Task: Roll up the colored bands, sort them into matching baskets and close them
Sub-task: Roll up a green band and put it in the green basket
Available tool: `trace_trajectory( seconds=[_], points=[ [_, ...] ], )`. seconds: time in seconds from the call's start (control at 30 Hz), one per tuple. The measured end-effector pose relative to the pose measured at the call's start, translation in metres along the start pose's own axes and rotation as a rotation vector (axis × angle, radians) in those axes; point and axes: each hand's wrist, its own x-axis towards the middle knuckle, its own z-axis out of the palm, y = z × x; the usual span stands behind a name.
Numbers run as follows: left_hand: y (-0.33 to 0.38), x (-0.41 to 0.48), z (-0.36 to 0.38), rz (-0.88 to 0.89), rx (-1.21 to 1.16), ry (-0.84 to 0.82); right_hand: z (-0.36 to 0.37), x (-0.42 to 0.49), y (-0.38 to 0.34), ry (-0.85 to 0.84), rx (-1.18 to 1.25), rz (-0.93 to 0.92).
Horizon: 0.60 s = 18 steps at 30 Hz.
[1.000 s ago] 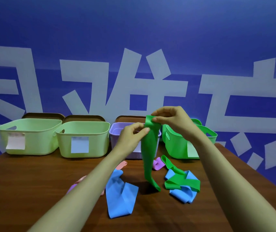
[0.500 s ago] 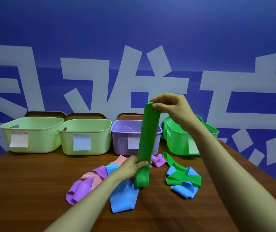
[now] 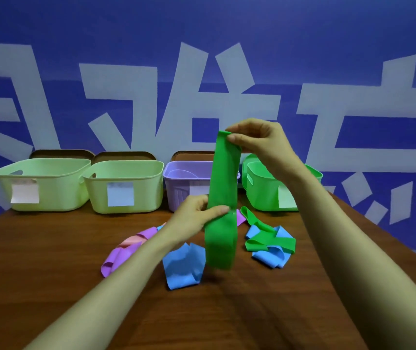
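A long green band [image 3: 223, 178] hangs upright above the table. My right hand [image 3: 257, 140] pinches its top end. My left hand [image 3: 197, 215] grips it lower down, and the part below that grip hangs loose. On the table lie a blue band [image 3: 181, 266], a purple band [image 3: 116, 256] with a pink one [image 3: 132, 240] over it, and a second green band [image 3: 269, 239] lying across another blue band [image 3: 272, 256]. At the back stand two pale green baskets [image 3: 42, 183] [image 3: 123, 185], a purple basket [image 3: 181, 183] and a bright green basket [image 3: 265, 188].
Brown lids [image 3: 61, 154] lean behind the baskets against the blue wall. Paper labels are stuck on the basket fronts. The wooden table's [image 3: 50, 286] right edge runs diagonally at the right.
My left hand has slid up the green band from near the table to mid-height. The band's lower end now hangs free below it. My right hand keeps the top end raised.
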Motion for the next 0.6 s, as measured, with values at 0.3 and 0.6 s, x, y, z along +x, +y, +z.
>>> trace_trajectory(
  seconds=[0.3, 0.6],
  points=[
    [-0.051, -0.027, 0.002, -0.243, 0.049, -0.128, 0.025, -0.03, 0.092, -0.072, 0.085, 0.325],
    [-0.116, 0.034, -0.013, -0.339, 0.219, 0.231, 0.05, -0.066, 0.205, -0.073, 0.04, 0.519]
  ],
)
